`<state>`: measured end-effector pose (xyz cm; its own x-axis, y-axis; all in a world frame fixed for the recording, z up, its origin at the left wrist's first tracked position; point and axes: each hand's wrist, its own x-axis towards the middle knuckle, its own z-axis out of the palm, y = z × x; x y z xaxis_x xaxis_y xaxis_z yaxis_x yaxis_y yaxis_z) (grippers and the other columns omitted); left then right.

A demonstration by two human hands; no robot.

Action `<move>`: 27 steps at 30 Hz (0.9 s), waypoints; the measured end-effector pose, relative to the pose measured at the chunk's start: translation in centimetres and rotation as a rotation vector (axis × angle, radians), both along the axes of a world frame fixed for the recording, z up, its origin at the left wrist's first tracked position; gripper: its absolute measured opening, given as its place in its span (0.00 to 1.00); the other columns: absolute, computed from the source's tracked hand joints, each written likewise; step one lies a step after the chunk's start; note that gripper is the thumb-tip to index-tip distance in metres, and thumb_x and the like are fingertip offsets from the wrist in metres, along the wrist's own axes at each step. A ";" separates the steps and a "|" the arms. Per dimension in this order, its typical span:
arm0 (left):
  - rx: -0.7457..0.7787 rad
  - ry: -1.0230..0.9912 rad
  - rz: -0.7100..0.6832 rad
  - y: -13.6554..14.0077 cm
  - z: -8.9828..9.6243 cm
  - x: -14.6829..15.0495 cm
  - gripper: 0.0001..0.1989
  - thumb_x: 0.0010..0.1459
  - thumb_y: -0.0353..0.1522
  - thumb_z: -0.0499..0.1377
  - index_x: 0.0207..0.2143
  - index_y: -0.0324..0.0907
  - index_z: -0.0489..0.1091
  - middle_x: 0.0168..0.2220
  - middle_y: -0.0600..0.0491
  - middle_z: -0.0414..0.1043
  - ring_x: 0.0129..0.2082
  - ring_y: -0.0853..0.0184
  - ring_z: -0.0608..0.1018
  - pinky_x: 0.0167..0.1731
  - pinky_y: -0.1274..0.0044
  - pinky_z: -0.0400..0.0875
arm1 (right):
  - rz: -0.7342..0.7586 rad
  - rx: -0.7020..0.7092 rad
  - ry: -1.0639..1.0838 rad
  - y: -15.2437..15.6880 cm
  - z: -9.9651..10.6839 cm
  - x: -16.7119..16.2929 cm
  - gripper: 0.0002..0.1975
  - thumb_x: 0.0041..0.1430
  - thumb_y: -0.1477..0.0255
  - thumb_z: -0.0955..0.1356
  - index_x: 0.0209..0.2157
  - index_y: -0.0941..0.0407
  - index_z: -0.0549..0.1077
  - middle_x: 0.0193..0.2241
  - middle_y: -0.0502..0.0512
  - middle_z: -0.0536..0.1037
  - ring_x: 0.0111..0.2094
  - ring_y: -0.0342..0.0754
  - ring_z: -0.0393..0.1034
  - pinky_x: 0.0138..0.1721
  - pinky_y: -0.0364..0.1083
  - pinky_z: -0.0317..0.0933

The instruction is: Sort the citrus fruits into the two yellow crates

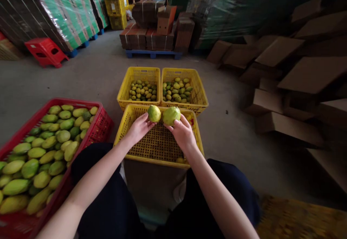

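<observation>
one round yellow-green fruit point(154, 114) sits in the left hand point(139, 127), fingers half curled around it; one larger green fruit point(171, 116) rests in the right hand point(183, 132), thumb and fingers partly closed on it; both are held just beside each other, above the far edge of the near yellow crate point(151, 145); the handling looks partway along, these two not yet set down and plenty left; that crate has what seems a single fruit point(181, 160) by its near right corner; beyond its far edge, the far left crate point(123, 89) and far right crate point(200, 90) each hold loose fruits point(176, 90), below the rims; to the left, the red crate point(101, 123) is packed with green and yellow fruits point(48, 141) up to about its edges.
</observation>
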<state>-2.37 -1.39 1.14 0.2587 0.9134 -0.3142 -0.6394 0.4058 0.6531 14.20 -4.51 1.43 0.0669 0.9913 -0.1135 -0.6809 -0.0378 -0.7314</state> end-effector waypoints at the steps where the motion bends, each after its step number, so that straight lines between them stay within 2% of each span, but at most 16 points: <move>1: -0.017 -0.019 -0.003 0.0 0.0 0.0 0.06 0.57 0.30 0.61 0.38 0.40 0.73 0.32 0.51 0.76 0.29 0.71 0.76 0.33 0.80 0.73 | 0.025 -0.015 0.038 0.0 0.1 0.1 0.14 0.45 0.78 0.71 0.37 0.53 0.74 0.35 0.50 0.80 0.37 0.48 0.75 0.40 0.49 0.71; 5: 0.032 -0.063 -0.013 -0.1 -0.1 -0.1 0.10 0.58 0.28 0.60 0.43 0.43 0.72 0.35 0.52 0.76 0.31 0.71 0.78 0.33 0.81 0.75 | 0.066 -0.040 0.124 -0.1 0.2 0.3 0.13 0.48 0.77 0.69 0.39 0.53 0.73 0.35 0.52 0.80 0.36 0.49 0.77 0.42 0.51 0.72; 7: 0.052 -0.073 -0.024 -0.1 -0.2 -0.2 0.09 0.59 0.27 0.59 0.43 0.43 0.71 0.35 0.52 0.76 0.31 0.70 0.78 0.34 0.80 0.75 | 0.080 -0.051 0.151 -0.1 0.0 0.4 0.11 0.49 0.76 0.69 0.37 0.54 0.73 0.35 0.52 0.81 0.35 0.50 0.78 0.42 0.51 0.73; 10: 0.014 -0.077 -0.054 0.0 -0.2 -0.2 0.06 0.60 0.29 0.59 0.40 0.39 0.72 0.34 0.49 0.76 0.30 0.70 0.79 0.32 0.81 0.76 | 0.091 -0.110 0.200 0.0 -0.3 0.6 0.09 0.49 0.75 0.68 0.36 0.56 0.73 0.34 0.55 0.81 0.36 0.51 0.78 0.41 0.51 0.73; 12: -0.024 -0.077 -0.085 0.1 -0.2 -0.2 0.08 0.61 0.33 0.58 0.40 0.37 0.72 0.34 0.47 0.77 0.29 0.71 0.78 0.31 0.82 0.76 | 0.104 -0.138 0.241 0.1 -0.2 0.7 0.09 0.50 0.74 0.67 0.36 0.57 0.73 0.35 0.58 0.81 0.37 0.52 0.78 0.41 0.50 0.74; 16: 0.033 -0.067 -0.121 0.3 -0.3 -0.6 0.12 0.59 0.35 0.61 0.42 0.37 0.73 0.37 0.46 0.78 0.28 0.73 0.77 0.31 0.83 0.75 | 0.123 -0.147 0.310 0.0 0.2 1.5 0.15 0.55 0.68 0.66 0.42 0.60 0.73 0.40 0.64 0.80 0.39 0.51 0.78 0.38 0.46 0.74; 19: 0.136 0.083 -0.173 0.4 -0.8 -0.9 0.15 0.54 0.34 0.65 0.43 0.38 0.73 0.39 0.46 0.78 0.31 0.73 0.77 0.33 0.83 0.73 | 0.079 -0.178 0.362 -0.2 0.3 2.5 0.18 0.57 0.64 0.66 0.46 0.60 0.71 0.43 0.65 0.79 0.40 0.52 0.77 0.34 0.45 0.74; 22: 0.183 0.387 -0.382 -0.1 -2.3 -0.6 0.19 0.49 0.34 0.68 0.43 0.38 0.73 0.40 0.47 0.77 0.35 0.69 0.77 0.35 0.79 0.72 | -0.024 -0.212 0.432 -0.3 0.1 3.8 0.18 0.58 0.63 0.65 0.46 0.59 0.70 0.41 0.64 0.79 0.39 0.52 0.76 0.32 0.47 0.74; 25: 0.193 0.658 -0.814 -2.5 -4.9 0.7 0.17 0.44 0.34 0.70 0.37 0.39 0.74 0.35 0.50 0.76 0.31 0.67 0.76 0.34 0.74 0.70 | -0.155 -0.315 0.484 -0.4 -0.2 4.9 0.18 0.59 0.63 0.62 0.47 0.59 0.68 0.37 0.63 0.78 0.36 0.51 0.75 0.30 0.47 0.74; 27: 0.200 0.719 -1.125 -4.9 -6.8 1.8 0.13 0.44 0.35 0.70 0.32 0.40 0.74 0.30 0.53 0.75 0.27 0.68 0.74 0.32 0.73 0.69 | -0.217 -0.384 0.499 -0.5 -0.4 5.6 0.19 0.60 0.63 0.61 0.48 0.59 0.67 0.36 0.62 0.77 0.34 0.50 0.74 0.28 0.46 0.74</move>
<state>-0.57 -6.28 -5.68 0.7268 0.3625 -0.5834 0.4805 0.3387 0.8090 19.80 -4.98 1.04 0.1082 0.8444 -0.5246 -0.9559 -0.0566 -0.2883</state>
